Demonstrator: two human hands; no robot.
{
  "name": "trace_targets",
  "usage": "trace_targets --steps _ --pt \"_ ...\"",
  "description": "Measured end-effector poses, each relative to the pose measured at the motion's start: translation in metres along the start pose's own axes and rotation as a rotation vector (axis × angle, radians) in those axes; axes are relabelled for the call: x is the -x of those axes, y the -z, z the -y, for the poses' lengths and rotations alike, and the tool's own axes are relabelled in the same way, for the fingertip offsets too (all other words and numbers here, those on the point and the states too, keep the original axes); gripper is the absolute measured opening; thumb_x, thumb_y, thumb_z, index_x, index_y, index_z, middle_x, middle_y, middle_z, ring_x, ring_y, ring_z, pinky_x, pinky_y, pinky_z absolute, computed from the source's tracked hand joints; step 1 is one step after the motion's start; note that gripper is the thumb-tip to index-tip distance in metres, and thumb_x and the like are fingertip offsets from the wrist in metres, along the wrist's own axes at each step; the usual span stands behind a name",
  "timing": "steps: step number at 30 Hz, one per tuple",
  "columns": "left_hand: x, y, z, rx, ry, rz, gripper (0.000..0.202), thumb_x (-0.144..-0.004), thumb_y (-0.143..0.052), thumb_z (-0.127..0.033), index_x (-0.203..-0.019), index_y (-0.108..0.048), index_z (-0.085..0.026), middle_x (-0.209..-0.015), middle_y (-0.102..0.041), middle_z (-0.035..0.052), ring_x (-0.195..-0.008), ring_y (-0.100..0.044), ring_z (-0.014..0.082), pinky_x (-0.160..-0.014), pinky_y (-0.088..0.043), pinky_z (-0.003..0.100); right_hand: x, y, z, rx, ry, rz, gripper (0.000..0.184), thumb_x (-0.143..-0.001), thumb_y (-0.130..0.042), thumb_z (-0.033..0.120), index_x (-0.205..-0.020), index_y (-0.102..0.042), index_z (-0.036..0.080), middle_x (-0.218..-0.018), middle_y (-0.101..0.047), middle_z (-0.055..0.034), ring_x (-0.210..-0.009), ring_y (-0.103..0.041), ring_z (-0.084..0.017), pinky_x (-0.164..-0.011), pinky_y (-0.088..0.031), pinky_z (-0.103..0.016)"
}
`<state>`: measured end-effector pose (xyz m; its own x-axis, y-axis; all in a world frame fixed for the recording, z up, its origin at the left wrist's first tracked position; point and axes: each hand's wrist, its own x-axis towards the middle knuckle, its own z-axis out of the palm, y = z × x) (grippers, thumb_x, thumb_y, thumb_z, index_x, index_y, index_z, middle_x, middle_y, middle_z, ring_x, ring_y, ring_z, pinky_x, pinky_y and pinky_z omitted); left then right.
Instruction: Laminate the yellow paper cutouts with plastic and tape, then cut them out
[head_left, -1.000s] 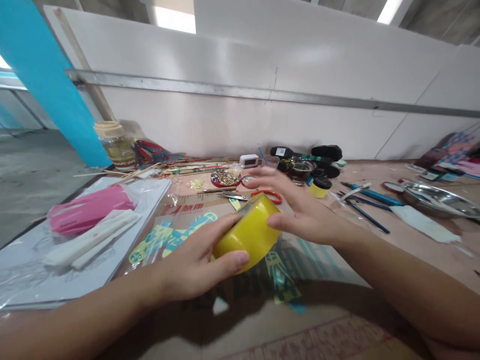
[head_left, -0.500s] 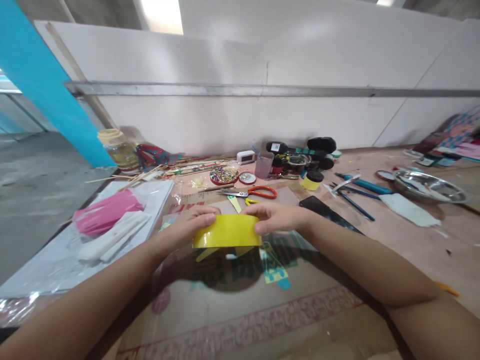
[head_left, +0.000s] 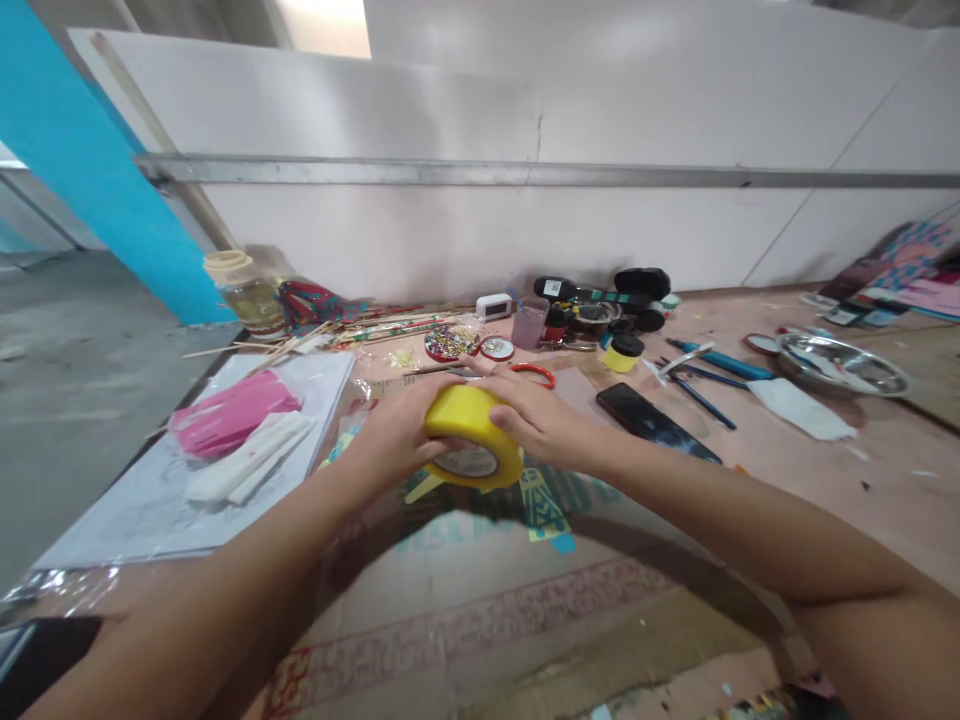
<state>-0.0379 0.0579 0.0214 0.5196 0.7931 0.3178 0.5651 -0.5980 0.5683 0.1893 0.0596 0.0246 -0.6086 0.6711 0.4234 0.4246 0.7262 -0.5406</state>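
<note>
A wide roll of yellow tape (head_left: 466,408) is held between my two hands above a printed cardboard sheet (head_left: 450,590). My left hand (head_left: 401,425) grips its left side, with the thumb near the core opening. On the other side my right hand (head_left: 536,415) closes round the roll, thumb against the yellow face. The roll is tilted, so its inner core shows toward me. Beneath the hands lie cut paper pieces, one a yellow and teal patterned strip (head_left: 541,505). Behind my fingers, red-handled scissors (head_left: 534,376) are partly hidden.
A black phone (head_left: 656,422) lies to the right, near pens and a metal bowl (head_left: 844,362). Pink foam or paper (head_left: 232,412) rests on white sheets at left. A bead dish (head_left: 451,343), a cup (head_left: 529,322) and a yellow jar (head_left: 623,352) stand at the back.
The tape roll has been tipped so its core now shows, and it sits slightly higher in view. My right hand has come over its top, covering more of the scissors.
</note>
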Motion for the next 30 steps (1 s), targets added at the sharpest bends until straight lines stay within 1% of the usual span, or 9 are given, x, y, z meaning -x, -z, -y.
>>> trace_targets --steps 3,6,8,12,17,22,25,28,30 --pt "0.008 -0.002 0.010 0.049 0.040 -0.055 0.053 -0.080 -0.076 -0.036 -0.128 -0.059 -0.022 -0.133 -0.066 0.0137 -0.122 -0.062 0.0355 -0.105 -0.047 0.048 0.012 -0.005 0.001 0.040 0.166 -0.037 0.073 -0.102 -0.035 0.063 -0.163 -0.019 0.026 -0.167 -0.029 -0.0143 -0.154 -0.027 -0.031 -0.122 -0.027 -0.058" --pt "0.017 -0.007 0.023 0.068 0.103 -0.154 0.048 -0.085 -0.069 -0.043 -0.126 -0.057 -0.021 -0.127 -0.068 0.0139 -0.117 -0.064 0.0340 -0.101 -0.048 0.048 0.015 -0.015 0.006 0.177 0.332 -0.026 0.073 -0.103 -0.051 0.047 -0.164 -0.016 0.026 -0.166 -0.032 -0.0142 -0.157 -0.020 -0.030 -0.125 -0.021 -0.058" --pt "0.021 -0.010 0.030 0.084 0.140 -0.225 0.046 -0.085 -0.066 -0.043 -0.122 -0.055 -0.018 -0.122 -0.069 0.0141 -0.112 -0.065 0.0328 -0.099 -0.049 0.047 0.018 -0.025 0.012 0.245 0.378 -0.023 0.073 -0.103 -0.052 0.031 -0.164 -0.013 0.021 -0.162 -0.039 -0.0172 -0.157 -0.020 -0.028 -0.125 -0.024 -0.056" --pt "0.025 -0.013 0.036 0.170 0.182 -0.262 0.036 -0.079 -0.066 -0.034 -0.110 -0.054 -0.019 -0.109 -0.069 0.0094 -0.099 -0.066 0.0277 -0.090 -0.051 0.040 0.034 -0.039 0.020 0.270 0.384 -0.060 0.082 -0.099 -0.051 0.015 -0.164 -0.001 0.013 -0.161 -0.040 -0.0224 -0.158 -0.013 -0.026 -0.126 -0.026 -0.055" --pt "0.019 -0.012 0.041 0.331 0.279 -0.284 0.030 -0.076 -0.066 -0.035 -0.101 -0.057 -0.020 -0.096 -0.069 0.0051 -0.086 -0.066 0.0247 -0.077 -0.051 0.035 0.049 -0.049 0.008 0.285 0.360 -0.076 0.085 -0.096 -0.050 0.008 -0.164 0.002 0.010 -0.166 -0.027 -0.0217 -0.158 -0.009 -0.027 -0.126 -0.027 -0.053" --pt "0.014 -0.016 0.042 0.514 0.417 -0.395 0.031 -0.075 -0.071 -0.041 -0.098 -0.063 -0.022 -0.099 -0.072 0.0042 -0.096 -0.066 0.0272 -0.084 -0.051 0.035 0.042 -0.047 -0.002 0.265 0.295 -0.069 0.087 -0.101 -0.050 0.016 -0.163 0.010 0.012 -0.171 -0.010 -0.0206 -0.159 -0.003 -0.028 -0.126 -0.025 -0.053" --pt "0.014 -0.017 0.027 0.770 0.586 -0.258 0.021 -0.075 -0.069 -0.037 -0.088 -0.067 -0.020 -0.081 -0.072 0.0034 -0.081 -0.068 0.0256 -0.076 -0.053 0.035 0.032 -0.022 0.013 0.183 0.257 -0.038 0.093 -0.100 -0.061 0.037 -0.165 0.003 0.021 -0.170 -0.017 -0.0186 -0.159 -0.011 -0.028 -0.127 -0.019 -0.054" --pt "0.016 -0.017 0.008 0.984 0.711 0.096 0.017 -0.073 -0.066 -0.030 -0.084 -0.070 -0.018 -0.072 -0.071 0.0029 -0.067 -0.067 0.0227 -0.067 -0.054 0.033 0.017 0.013 0.039 0.015 0.167 0.105 0.108 -0.078 -0.080 0.057 -0.163 -0.019 0.028 -0.168 -0.024 -0.0171 -0.156 -0.022 -0.033 -0.123 -0.029 -0.052" --pt "0.019 -0.018 -0.002 1.063 0.753 0.293 0.020 -0.069 -0.070 -0.026 -0.087 -0.073 -0.017 -0.074 -0.074 0.0036 -0.065 -0.068 0.0212 -0.064 -0.055 0.031 0.005 0.030 0.053 -0.054 0.123 0.293 0.083 -0.075 -0.086 0.048 -0.147 -0.049 0.027 -0.161 -0.037 -0.0157 -0.154 -0.028 -0.033 -0.120 -0.035 -0.048"
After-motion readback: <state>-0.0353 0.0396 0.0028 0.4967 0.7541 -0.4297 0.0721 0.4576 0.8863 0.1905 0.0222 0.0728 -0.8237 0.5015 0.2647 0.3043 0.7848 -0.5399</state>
